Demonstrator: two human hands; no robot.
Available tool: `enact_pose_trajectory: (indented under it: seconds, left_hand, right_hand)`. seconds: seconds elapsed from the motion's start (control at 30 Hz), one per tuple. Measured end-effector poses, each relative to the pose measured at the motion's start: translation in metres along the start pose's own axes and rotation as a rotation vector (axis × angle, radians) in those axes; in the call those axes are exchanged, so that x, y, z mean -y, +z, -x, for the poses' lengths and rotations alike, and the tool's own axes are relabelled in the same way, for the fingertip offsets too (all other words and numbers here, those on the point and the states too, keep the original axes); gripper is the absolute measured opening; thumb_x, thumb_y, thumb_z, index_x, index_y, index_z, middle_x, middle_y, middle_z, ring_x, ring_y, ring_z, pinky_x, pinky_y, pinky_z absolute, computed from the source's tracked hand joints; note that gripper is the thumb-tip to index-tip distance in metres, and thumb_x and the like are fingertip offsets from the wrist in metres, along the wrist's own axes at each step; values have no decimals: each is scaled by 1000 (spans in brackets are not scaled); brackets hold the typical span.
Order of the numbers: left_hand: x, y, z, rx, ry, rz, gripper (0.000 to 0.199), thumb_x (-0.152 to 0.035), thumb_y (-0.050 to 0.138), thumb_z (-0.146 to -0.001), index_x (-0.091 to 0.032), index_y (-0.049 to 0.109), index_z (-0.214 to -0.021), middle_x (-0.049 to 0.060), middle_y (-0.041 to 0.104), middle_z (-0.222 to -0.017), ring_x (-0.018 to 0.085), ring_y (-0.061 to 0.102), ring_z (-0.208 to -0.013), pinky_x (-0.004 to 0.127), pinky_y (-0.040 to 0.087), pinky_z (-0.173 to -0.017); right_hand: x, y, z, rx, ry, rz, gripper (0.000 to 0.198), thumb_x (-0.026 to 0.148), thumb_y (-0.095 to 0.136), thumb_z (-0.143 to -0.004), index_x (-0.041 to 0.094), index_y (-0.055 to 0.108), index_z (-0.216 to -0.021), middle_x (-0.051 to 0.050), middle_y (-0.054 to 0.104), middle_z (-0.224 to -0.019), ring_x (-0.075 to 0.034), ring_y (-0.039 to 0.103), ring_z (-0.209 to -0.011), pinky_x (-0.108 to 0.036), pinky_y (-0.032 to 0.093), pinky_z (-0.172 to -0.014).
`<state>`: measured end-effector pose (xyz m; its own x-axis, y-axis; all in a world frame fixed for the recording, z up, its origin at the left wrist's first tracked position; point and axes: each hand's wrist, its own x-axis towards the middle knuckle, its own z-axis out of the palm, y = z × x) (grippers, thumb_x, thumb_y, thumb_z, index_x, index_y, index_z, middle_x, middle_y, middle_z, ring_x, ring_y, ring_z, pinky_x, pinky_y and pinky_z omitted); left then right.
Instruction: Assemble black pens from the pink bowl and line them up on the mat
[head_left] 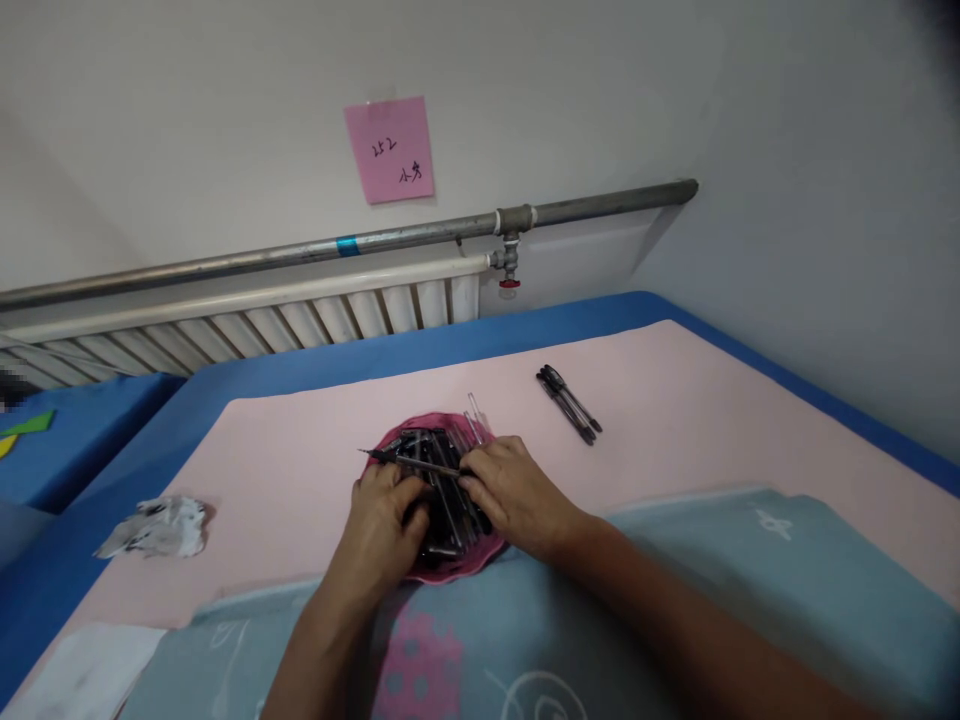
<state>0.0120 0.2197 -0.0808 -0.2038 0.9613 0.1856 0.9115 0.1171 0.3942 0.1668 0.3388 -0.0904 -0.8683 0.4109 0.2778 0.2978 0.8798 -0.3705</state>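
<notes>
Pen [427, 466], tip bared, is pinched by the right hand [517, 495] near centre — above a pink container [454, 576] of pens; whether the left hand [381, 525] grips anything cannot be told. Loose pens [570, 405] are seen right of centre.

We see a pink note [391, 150] above the metal pipe [427, 233], and a white radiator [300, 291] and red valve handle [510, 284] below the pipe.

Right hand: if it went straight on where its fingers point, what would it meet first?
Past its held pen, the right hand would probably meet the piled pens in the pink container; depth is unclear.
</notes>
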Motion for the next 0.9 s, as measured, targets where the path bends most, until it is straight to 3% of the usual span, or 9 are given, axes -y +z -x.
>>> enact_pose_trajectory:
  seconds: [0.13, 0.33, 0.57, 0.77, 0.9]
  left_hand:
    - [7, -12, 4, 48, 28, 102, 27, -4, 46, -67, -19, 67, -75, 6, 59, -85, 24, 50, -89, 40, 39, -77]
    - [-6, -18, 6, 196, -14, -165, 22, -11, 51, -67, -19, 70, -74, 9, 61, -87, 28, 49, -88, 42, 35, -74]
    - [-10, -21, 3, 318, -45, -252, 20, -20, 55, -71, -22, 72, -81, 10, 61, -94, 30, 48, -95, 43, 34, -77]
    - [-22, -15, 3, 314, -88, -338, 20, -20, 54, -70, -22, 72, -78, 10, 61, -93, 31, 48, -95, 43, 35, -78]
    - [-27, -6, 4, 237, -101, -352, 18, -17, 54, -68, -20, 71, -73, 13, 61, -93, 32, 48, -94, 44, 36, -76]
  right_hand:
    - [0, -1, 0, 2, -3, -8, 15, 25, 42, -92, 18, 55, -93, -7, 60, -88, -21, 51, -88, -39, 34, -87]
    - [0, -1, 0, 16, 13, 2, 15, 26, 42, -92, 18, 55, -93, -7, 60, -89, -21, 50, -88, -39, 35, -86]
    - [1, -2, 0, 23, 24, 5, 14, 26, 43, -92, 18, 55, -93, -7, 59, -89, -21, 50, -89, -39, 36, -85]
    - [0, -1, 0, 25, 23, 10, 16, 27, 42, -92, 18, 55, -91, -7, 59, -89, -21, 50, -89, -39, 36, -85]
    - [1, -2, -1, 16, 5, 7, 14, 25, 43, -92, 18, 55, -90, -7, 60, -89, -21, 51, -89, -39, 35, -87]
